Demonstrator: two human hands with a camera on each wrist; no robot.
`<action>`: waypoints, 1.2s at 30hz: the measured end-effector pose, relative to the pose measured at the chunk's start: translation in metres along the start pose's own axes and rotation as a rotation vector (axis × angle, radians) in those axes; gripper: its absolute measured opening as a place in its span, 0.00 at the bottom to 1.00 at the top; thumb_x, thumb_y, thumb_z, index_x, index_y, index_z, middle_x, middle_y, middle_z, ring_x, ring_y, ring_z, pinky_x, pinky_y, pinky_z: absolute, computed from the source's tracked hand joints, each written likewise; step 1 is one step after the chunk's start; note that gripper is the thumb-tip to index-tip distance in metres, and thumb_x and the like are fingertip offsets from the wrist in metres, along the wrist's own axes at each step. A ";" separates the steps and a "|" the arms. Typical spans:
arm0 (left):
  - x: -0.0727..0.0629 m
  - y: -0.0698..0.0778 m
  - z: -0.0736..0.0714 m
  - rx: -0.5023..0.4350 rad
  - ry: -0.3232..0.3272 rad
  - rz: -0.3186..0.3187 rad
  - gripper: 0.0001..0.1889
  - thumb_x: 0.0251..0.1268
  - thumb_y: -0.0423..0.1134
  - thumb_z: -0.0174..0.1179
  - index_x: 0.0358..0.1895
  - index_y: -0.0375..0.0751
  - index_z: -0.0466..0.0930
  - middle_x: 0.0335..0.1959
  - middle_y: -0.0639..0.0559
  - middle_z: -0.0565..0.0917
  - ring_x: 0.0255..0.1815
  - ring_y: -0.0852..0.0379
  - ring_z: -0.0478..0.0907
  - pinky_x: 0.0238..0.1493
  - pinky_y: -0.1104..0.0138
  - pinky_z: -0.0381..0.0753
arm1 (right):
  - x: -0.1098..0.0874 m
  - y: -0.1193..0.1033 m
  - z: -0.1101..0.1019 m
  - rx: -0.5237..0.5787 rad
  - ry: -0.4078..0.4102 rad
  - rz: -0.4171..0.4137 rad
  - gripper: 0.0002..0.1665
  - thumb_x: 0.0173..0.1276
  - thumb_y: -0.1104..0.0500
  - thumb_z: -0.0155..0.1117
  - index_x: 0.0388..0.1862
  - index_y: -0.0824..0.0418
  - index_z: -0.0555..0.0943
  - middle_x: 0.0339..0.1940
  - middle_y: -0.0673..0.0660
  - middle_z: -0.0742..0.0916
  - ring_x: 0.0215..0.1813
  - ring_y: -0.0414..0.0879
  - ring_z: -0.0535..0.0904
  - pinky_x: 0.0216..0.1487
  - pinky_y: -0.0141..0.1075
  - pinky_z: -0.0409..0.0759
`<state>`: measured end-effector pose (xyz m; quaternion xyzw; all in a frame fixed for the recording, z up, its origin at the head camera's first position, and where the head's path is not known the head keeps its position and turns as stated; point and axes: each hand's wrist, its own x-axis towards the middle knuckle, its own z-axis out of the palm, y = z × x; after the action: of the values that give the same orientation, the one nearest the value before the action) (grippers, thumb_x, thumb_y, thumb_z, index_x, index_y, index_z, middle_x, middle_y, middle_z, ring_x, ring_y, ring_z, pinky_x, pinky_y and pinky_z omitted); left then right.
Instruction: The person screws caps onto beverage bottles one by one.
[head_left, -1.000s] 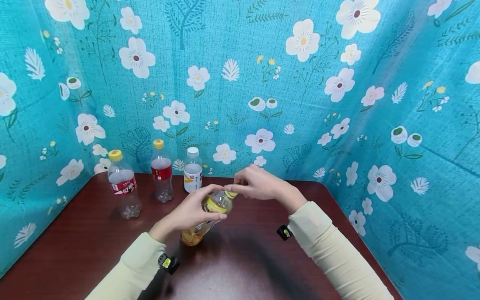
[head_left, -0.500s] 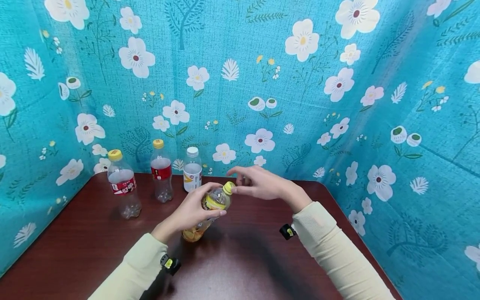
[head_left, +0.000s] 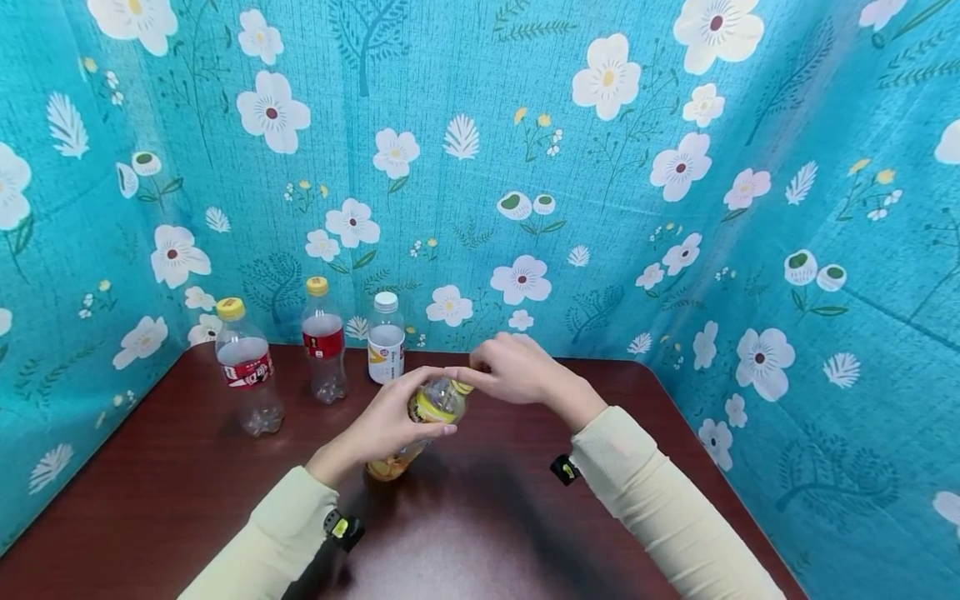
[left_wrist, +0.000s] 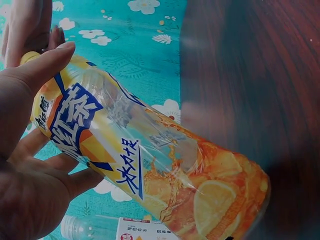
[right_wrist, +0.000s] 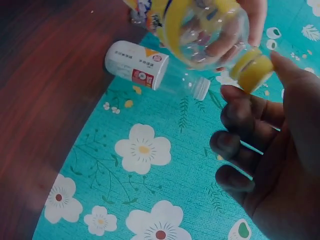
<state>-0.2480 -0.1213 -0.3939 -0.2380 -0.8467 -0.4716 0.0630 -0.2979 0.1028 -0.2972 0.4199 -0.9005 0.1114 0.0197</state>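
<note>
A clear iced tea bottle (head_left: 438,406) with a yellow and orange label leans over the table, its yellow cap (right_wrist: 255,73) up and to the right. My left hand (head_left: 381,427) grips the bottle's upper body, thumb on the near side and fingers round the far side. Sliced lemon is printed low on the label in the left wrist view. At the cap, my right hand (head_left: 521,371) pinches with thumb and index finger; the other fingers curl below without touching the bottle. From the head view, the right hand covers most of the cap.
Two clear bottles with red labels and yellow caps, one far left (head_left: 246,367) and one beside it (head_left: 324,346), stand upright at the back. A white-capped bottle (head_left: 386,346) is just behind my left hand. Flowered blue cloth (head_left: 480,167) walls the dark red table (head_left: 135,492).
Half a second ago the right index finger was lifted and the cap showed; now the finger is back over the cap. The left hand keeps its grip on the tilted bottle.
</note>
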 end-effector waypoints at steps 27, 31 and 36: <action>0.002 0.002 0.003 0.015 0.012 0.028 0.38 0.54 0.49 0.79 0.69 0.51 0.72 0.59 0.55 0.80 0.52 0.57 0.80 0.52 0.64 0.84 | -0.002 -0.003 -0.005 -0.008 -0.003 -0.054 0.12 0.76 0.46 0.63 0.38 0.51 0.86 0.15 0.43 0.76 0.18 0.36 0.67 0.21 0.32 0.66; 0.000 0.001 0.001 -0.022 0.002 -0.006 0.38 0.54 0.48 0.79 0.68 0.53 0.72 0.58 0.56 0.81 0.52 0.56 0.80 0.51 0.63 0.85 | -0.004 0.002 -0.008 0.135 -0.041 -0.119 0.10 0.75 0.49 0.66 0.48 0.52 0.84 0.22 0.47 0.78 0.24 0.39 0.72 0.28 0.33 0.71; -0.001 0.000 -0.003 -0.059 -0.027 -0.027 0.37 0.55 0.48 0.79 0.69 0.56 0.71 0.57 0.56 0.81 0.52 0.55 0.80 0.51 0.62 0.84 | -0.005 0.005 -0.009 0.236 -0.081 -0.168 0.12 0.74 0.53 0.67 0.52 0.55 0.82 0.29 0.50 0.82 0.30 0.42 0.76 0.35 0.34 0.76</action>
<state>-0.2480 -0.1244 -0.3926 -0.2348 -0.8362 -0.4941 0.0383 -0.2990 0.1115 -0.2897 0.4974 -0.8429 0.1972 -0.0569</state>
